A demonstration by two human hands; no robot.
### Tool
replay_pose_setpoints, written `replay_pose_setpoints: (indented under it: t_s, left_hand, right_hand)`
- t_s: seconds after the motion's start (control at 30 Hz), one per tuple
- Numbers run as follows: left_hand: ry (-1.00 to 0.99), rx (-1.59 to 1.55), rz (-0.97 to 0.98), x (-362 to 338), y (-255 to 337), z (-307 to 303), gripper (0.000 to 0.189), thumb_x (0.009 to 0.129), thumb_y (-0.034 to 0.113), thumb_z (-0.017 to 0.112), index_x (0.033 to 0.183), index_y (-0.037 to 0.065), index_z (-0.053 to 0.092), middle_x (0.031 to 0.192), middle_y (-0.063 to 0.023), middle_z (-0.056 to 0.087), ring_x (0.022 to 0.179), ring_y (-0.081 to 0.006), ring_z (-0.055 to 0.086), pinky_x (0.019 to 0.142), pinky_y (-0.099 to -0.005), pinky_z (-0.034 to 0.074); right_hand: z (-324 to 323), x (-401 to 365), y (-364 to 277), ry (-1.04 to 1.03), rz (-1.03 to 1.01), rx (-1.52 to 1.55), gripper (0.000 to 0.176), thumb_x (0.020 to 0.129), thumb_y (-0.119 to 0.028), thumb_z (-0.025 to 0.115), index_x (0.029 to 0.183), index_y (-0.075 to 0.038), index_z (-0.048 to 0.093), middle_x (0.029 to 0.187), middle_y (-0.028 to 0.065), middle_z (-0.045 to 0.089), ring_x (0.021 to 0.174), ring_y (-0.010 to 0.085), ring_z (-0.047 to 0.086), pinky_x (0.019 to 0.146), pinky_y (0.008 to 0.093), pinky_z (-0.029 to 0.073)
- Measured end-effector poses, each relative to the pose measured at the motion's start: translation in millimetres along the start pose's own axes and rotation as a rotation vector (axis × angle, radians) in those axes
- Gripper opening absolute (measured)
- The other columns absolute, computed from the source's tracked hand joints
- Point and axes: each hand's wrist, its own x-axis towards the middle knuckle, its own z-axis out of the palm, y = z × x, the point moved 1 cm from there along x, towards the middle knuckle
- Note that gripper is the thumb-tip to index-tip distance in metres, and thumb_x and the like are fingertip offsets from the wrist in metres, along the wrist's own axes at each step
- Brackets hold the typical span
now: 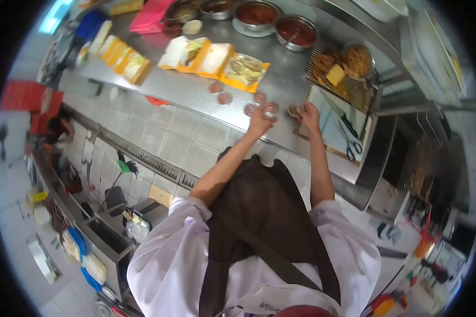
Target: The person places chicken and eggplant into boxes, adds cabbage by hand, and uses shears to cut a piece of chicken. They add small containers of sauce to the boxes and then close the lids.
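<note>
My left hand is at the steel counter's near edge, fingers closed about a small clear sauce cup with red contents. Two similar cups stand close by, one a little behind and one to the left. Two more red sauce cups sit farther left on the metal. My right hand pinches a small cup with brownish contents, beside the cutting board's left edge. Exact fingertip contact is partly hidden on both hands.
Open yellow boxes with food line the steel counter. Bowls of red sauce stand behind. To the right, a white cutting board holds a knife and scissors; a food tray lies beyond it.
</note>
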Motion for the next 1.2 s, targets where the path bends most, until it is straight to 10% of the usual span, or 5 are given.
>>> replay_pose_setpoints:
  t_s: [0.33,0.6,0.97,1.1,1.2]
  left_hand:
    - [0.157,-0.063,-0.156,-79,-9,-99,0.037,0.077,-0.006,0.062,0.112,0.005,0.057,0.104,-0.0088,0.060,0.071,-0.0130,0.062,0.056,-0.0245,0.050]
    - [0.295,0.184,-0.247,-132,-74,-167,0.042,0.079,0.001,0.061,0.120,0.006,0.055,0.102,-0.0107,0.063,0.078,-0.0178,0.065,0.058,-0.0272,0.050]
    - [-0.083,0.296,-0.606,-217,-84,-182,0.060,0.084,0.029,0.067,0.136,0.011,0.045,0.132,-0.0206,0.049,0.122,-0.0307,0.049,0.100,-0.0378,0.041]
    - [0.105,0.423,-0.414,-217,-7,-190,0.053,0.088,0.028,0.063,0.135,0.012,0.046,0.132,-0.0161,0.050,0.123,-0.0295,0.047,0.103,-0.0368,0.038]
    - [-0.064,0.037,-0.241,-211,11,-206,0.042,0.090,0.021,0.058,0.131,0.011,0.051,0.131,-0.0123,0.052,0.125,-0.0267,0.045,0.104,-0.0352,0.036]
  right_hand:
    - [11,21,-42,0.000,-0.083,-0.580,0.024,0.080,-0.012,0.067,0.101,-0.003,0.065,0.098,0.0178,0.065,0.093,0.0289,0.063,0.080,0.0367,0.049]
    - [34,-35,-34,0.079,-0.507,-0.941,0.061,0.085,-0.020,0.060,0.139,-0.007,0.034,0.150,0.0091,0.027,0.138,0.0288,0.024,0.107,0.0613,0.018]
    - [45,-67,-76,0.059,-0.497,-0.967,0.066,0.083,-0.020,0.062,0.141,-0.006,0.034,0.150,0.0144,0.026,0.141,0.0259,0.021,0.108,0.0625,0.012]
    - [70,-119,-95,-0.760,-0.364,-0.285,0.051,0.084,-0.023,0.064,0.128,-0.002,0.051,0.134,0.0175,0.049,0.128,0.0296,0.043,0.109,0.0354,0.028]
    - [96,-153,-79,-1.205,-0.261,-0.123,0.048,0.087,-0.023,0.059,0.131,-0.005,0.050,0.136,0.0140,0.049,0.128,0.0275,0.043,0.108,0.0344,0.031]
